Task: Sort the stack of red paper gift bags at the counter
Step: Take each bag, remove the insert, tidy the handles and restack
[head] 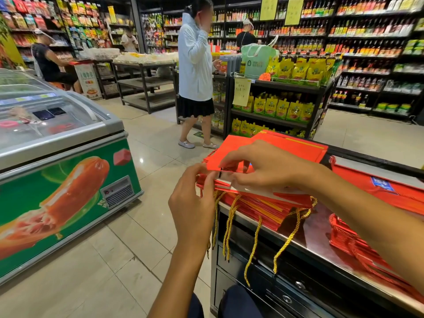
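Head view, nearest first
Knees: dark trouser knees (238,301) show at the bottom edge, just beside the counter (321,244) front, so the person seems to be seated at it.
Left hand: left hand (195,198) is raised at the near left corner of the stack of red paper gift bags (263,207), fingertips curled and pinching the edge of the upper bags.
Right hand: right hand (268,166) reaches over the stack, thumb and fingers pinching the top bag (229,157) at its near edge, which is lifted off the ones beneath.
Stack: it lies flat on the counter top, its near end over the counter edge, with yellow cord handles (252,246) dangling down the front.
Other bags: a second red pile (376,191) sits to the right on the counter, apart from the first; more red bags (298,143) lie just behind the hands.
Step in hand: probably peeling one bag free of the stack.
Doing it well: pin the lower bags with the left hand, and lift only one sheet-thin bag.
Risk: cords may tangle and drag a neighbour off the edge.
Surroundings: a chest freezer (68,157) stands to the left; a shopper (195,72) stands at the shelves (275,106) beyond.
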{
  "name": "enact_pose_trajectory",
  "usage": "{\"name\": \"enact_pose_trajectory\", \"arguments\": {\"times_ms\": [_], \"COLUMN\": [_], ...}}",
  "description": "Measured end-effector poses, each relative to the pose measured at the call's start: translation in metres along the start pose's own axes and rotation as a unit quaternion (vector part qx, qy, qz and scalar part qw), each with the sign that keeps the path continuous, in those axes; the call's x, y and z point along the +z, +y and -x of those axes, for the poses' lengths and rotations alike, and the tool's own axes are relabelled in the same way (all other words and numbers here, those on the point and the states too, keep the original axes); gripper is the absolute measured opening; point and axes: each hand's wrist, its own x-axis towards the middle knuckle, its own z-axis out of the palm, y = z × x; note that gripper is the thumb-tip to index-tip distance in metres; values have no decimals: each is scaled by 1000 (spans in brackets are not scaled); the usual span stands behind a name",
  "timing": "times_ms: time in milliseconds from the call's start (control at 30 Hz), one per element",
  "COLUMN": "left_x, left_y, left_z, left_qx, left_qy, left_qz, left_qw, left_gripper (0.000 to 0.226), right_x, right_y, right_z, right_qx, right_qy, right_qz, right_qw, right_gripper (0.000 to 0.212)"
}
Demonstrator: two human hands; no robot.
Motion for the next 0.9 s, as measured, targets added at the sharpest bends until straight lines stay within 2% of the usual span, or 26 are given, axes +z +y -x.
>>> {"name": "enact_pose_trajectory", "arguments": {"times_ms": [133,200,400,567,700,900], "left_x": [3,4,10,15,16,7], "left_y": [9,11,20,21,22,13], "left_z": [-1,-4,-13,-22,-21,-10], "left_qx": [12,-19,-85,-113,-96,-80], "left_qy": [-3,-16,-90,-84,-65,-95], "left_qz": [-53,-87,-100,-117,-80,-6], "left_qw": [998,996,987,983,990,992], "left_gripper": [11,14,15,12,9,8], "right_x": [4,7,10,6,5,6], "right_y": [-4,-5,-7,-6,-5,1], "right_z": [1,0,0,0,0,2], "right_qx": [-6,-5,2,-6,-11,4], "right_qy": [57,71,79,88,109,107], "right_qz": [-45,-40,-42,-47,-34,-32], "right_qw": [997,997,996,995,993,994], "right_gripper": [23,22,20,22,25,30]}}
